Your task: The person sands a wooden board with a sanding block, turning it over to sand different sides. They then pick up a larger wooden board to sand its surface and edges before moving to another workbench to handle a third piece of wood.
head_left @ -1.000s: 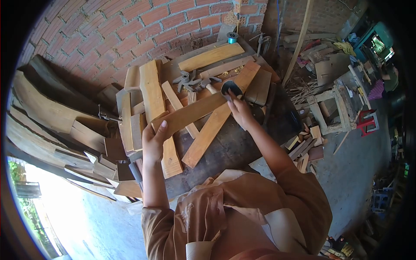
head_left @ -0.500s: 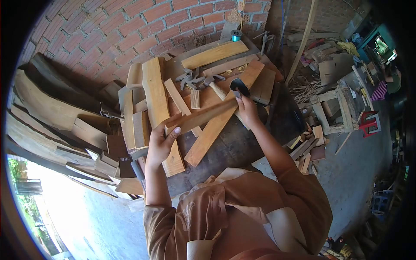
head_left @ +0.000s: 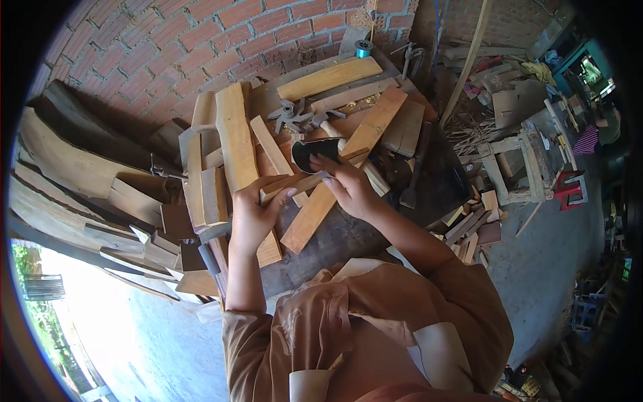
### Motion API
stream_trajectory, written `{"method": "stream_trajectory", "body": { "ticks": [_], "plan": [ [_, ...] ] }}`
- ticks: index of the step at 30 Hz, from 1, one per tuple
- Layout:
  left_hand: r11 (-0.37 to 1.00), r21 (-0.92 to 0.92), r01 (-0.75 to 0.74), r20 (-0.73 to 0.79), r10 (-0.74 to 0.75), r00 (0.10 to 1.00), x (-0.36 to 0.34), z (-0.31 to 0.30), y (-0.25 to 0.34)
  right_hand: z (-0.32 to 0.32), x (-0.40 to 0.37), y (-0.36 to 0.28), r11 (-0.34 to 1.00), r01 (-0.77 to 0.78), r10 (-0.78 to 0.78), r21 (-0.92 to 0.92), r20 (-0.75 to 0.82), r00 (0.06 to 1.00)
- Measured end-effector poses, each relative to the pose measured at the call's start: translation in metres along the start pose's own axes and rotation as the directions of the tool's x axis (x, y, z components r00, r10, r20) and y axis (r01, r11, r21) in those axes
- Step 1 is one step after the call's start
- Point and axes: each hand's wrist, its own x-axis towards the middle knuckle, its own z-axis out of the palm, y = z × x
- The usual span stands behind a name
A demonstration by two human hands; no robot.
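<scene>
My left hand [head_left: 252, 213] is closed around the near end of a narrow wooden strip [head_left: 307, 183], held above the bench. My right hand [head_left: 349, 190] lies over the strip's middle, its fingers slightly blurred. It holds a curled black sheet that looks like sandpaper [head_left: 305, 153], pressed against the strip. Below lies a long reddish plank [head_left: 315, 222], set diagonally across the bench. A hammer [head_left: 328, 127] is partly hidden behind the sheet, near a metal part with several arms [head_left: 289, 115].
Boards [head_left: 236, 127] cover the bench's left side. A spool of blue-green line [head_left: 363, 47] and a clamp [head_left: 407, 59] are at the back. A chisel-like tool [head_left: 415, 181] lies at right. Curved wooden pieces [head_left: 80, 161] lean at left; a red stool [head_left: 570, 189] stands at far right.
My right hand and the black sheet have slid along the strip from its far end toward my left hand. The sheet has opened to show its dark face. My left hand stays nearly in place.
</scene>
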Motion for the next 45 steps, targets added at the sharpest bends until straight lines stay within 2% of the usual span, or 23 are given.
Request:
{"method": "stream_trajectory", "body": {
  "ticks": [2, 6, 11, 12, 13, 14, 16, 18, 19, 20, 22, 25, 26, 27, 28, 30, 32, 34, 38, 40, 42, 44, 45],
  "plan": [
    [0.999, -0.007, 0.038, 0.014, -0.038, 0.999, -0.001, -0.002, 0.001, -0.001, -0.005, 0.018, 0.996, 0.084, -0.084, -0.021, -0.027, 0.996],
    [0.99, 0.093, -0.105, -0.022, 0.107, 0.994, -0.003, 0.0, -0.009, -0.025, -0.031, 0.097, 0.872, -0.473, 0.447, -0.129, -0.187, 0.875],
    [0.978, 0.123, -0.171, -0.065, 0.179, 0.982, 0.001, 0.009, -0.002, -0.028, -0.018, 0.055, 0.834, -0.536, 0.533, -0.131, -0.056, 0.844],
    [0.97, 0.146, -0.193, -0.024, 0.199, 0.98, 0.003, 0.009, 0.002, -0.028, -0.007, 0.015, 0.841, -0.522, 0.533, -0.141, 0.05, 0.845],
    [0.963, 0.168, -0.213, 0.02, 0.213, 0.977, 0.003, 0.01, 0.005, -0.017, -0.008, 0.001, 0.97, -0.229, 0.232, 0.084, -0.026, 0.972],
    [0.964, 0.167, -0.207, 0.025, 0.206, 0.978, 0.003, 0.012, 0.006, -0.017, -0.003, -0.018, 0.984, -0.087, 0.086, 0.155, 0.012, 0.996],
    [0.946, 0.138, -0.294, 0.021, 0.294, 0.955, 0.003, 0.015, 0.009, -0.016, -0.005, -0.021, 0.986, -0.003, 0.004, 0.167, -0.01, 1.0],
    [0.949, 0.154, -0.277, 0.016, 0.277, 0.961, 0.001, 0.014, 0.008, -0.017, -0.019, 0.016, 0.978, -0.207, 0.206, -0.021, -0.067, 0.976],
    [0.952, 0.166, -0.256, 0.003, 0.259, 0.966, -0.001, 0.013, 0.007, -0.024, -0.021, 0.036, 0.847, -0.499, 0.504, -0.185, -0.026, 0.864],
    [0.952, 0.169, -0.256, 0.004, 0.259, 0.966, -0.001, 0.012, 0.006, -0.026, -0.03, 0.07, 0.795, -0.604, 0.596, -0.048, -0.113, 0.795],
    [0.949, 0.149, -0.278, -0.002, 0.281, 0.96, 0.0, 0.012, 0.004, -0.033, -0.026, 0.077, 0.831, -0.551, 0.537, -0.073, -0.15, 0.83],
    [0.939, 0.206, -0.276, -0.047, 0.291, 0.956, 0.004, 0.014, 0.005, -0.027, -0.016, 0.018, 0.858, -0.513, 0.511, 0.016, 0.054, 0.858],
    [0.941, 0.2, -0.272, -0.043, 0.286, 0.957, 0.005, 0.015, 0.006, -0.02, -0.012, -0.014, 0.936, -0.288, 0.297, 0.202, -0.017, 0.955],
    [0.943, 0.182, -0.279, -0.052, 0.292, 0.955, 0.007, 0.015, 0.006, -0.014, -0.017, -0.023, 0.947, -0.254, 0.25, 0.195, 0.045, 0.967],
    [0.943, 0.167, -0.288, -0.064, 0.301, 0.951, 0.009, 0.014, 0.006, -0.006, -0.015, -0.026, 0.995, 0.018, -0.013, 0.096, -0.054, 0.998],
    [0.935, 0.153, -0.32, -0.057, 0.331, 0.942, 0.009, 0.011, 0.004, -0.013, -0.025, -0.018, 0.945, -0.285, 0.277, 0.161, 0.076, 0.958],
    [0.971, 0.205, -0.122, -0.097, 0.144, 0.985, 0.008, 0.007, 0.0, -0.006, -0.034, 0.038, 0.926, -0.341, 0.363, 0.165, -0.13, 0.923],
    [0.975, 0.158, -0.153, -0.093, 0.169, 0.981, 0.007, 0.005, -0.006, -0.024, -0.032, 0.071, 0.848, -0.511, 0.528, 0.143, -0.137, 0.838],
    [0.939, 0.225, -0.261, -0.04, 0.277, 0.96, 0.006, 0.011, 0.001, -0.031, -0.007, 0.034, 0.844, -0.52, 0.531, -0.131, 0.063, 0.845],
    [0.923, 0.218, -0.318, -0.021, 0.33, 0.944, 0.01, 0.016, 0.01, -0.023, -0.003, -0.024, 0.927, -0.308, 0.314, 0.214, 0.007, 0.95],
    [0.927, 0.164, -0.337, 0.011, 0.34, 0.94, 0.015, 0.019, 0.018, -0.023, -0.004, -0.039, 0.979, -0.123, 0.126, 0.16, -0.01, 0.992],
    [0.894, 0.158, -0.42, 0.035, 0.42, 0.907, 0.019, 0.02, 0.02, -0.022, -0.016, -0.018, 0.969, -0.099, 0.116, 0.226, -0.064, 0.991],
    [0.905, 0.185, -0.382, 0.036, 0.382, 0.923, 0.018, 0.019, 0.02, -0.026, -0.02, -0.004, 0.958, -0.257, 0.268, 0.13, -0.075, 0.96]
  ]
}}
